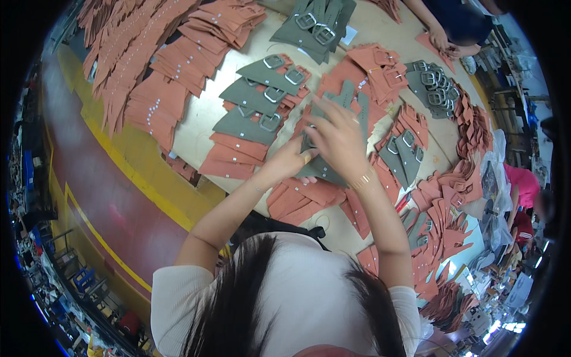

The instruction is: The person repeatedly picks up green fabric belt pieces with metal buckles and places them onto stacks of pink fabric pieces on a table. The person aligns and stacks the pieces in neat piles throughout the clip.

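My left hand (pixel 290 159) and my right hand (pixel 340 138) meet over the middle of the table, both closed on a bundle of grey-green straps (pixel 345 98) that fans out above my fingers. The bundle's lower end (pixel 318 169) rests on salmon-coloured leather pieces (pixel 300 199). My right hand covers much of the bundle, and a thin bracelet sits on that wrist. To the left lies a row of grey-green straps with metal buckles (pixel 262 98) stacked over salmon pieces.
Salmon strap piles (pixel 166 71) cover the table's left and far side. More buckled grey straps lie at the top (pixel 318 27) and right (pixel 431 86). Another person's hands (pixel 443 41) work at the far right. Salmon cut pieces (pixel 443 232) trail down the right edge.
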The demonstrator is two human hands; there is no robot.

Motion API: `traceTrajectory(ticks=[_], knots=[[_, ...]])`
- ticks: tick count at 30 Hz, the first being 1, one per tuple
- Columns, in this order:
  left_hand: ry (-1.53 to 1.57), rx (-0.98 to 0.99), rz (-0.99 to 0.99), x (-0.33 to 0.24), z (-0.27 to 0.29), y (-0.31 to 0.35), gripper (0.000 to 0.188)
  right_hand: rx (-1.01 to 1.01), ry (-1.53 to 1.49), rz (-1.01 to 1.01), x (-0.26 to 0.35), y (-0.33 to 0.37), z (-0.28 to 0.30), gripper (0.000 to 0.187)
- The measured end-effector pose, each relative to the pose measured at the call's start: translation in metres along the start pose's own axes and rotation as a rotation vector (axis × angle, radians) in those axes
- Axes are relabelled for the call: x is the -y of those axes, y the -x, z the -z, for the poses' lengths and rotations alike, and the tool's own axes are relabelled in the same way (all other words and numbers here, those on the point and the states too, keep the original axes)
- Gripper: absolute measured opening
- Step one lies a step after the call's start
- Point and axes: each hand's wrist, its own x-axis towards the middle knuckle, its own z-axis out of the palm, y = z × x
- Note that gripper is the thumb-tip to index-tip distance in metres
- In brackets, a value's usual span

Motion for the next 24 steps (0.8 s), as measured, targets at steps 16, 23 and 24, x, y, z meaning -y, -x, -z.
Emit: traceTrajectory(ticks=[16, 23, 24], knots=[[0.026, 0.096, 0.077, 0.004, 0.008, -0.004, 0.04, -0.162, -0.435, -0.331, -0.035, -0.116, -0.039, 0.023], [0.199, 0.142, 0.074, 0.008, 0.016, -0.004, 0.048, -0.49, -0.229, -0.314, -0.012, -0.008, 0.079, 0.023], [0.19, 0.149, 0.054, 0.007, 0.017, -0.004, 0.047, -0.513, -0.118, -0.193, -0.007, 0.012, 0.078, 0.022]])
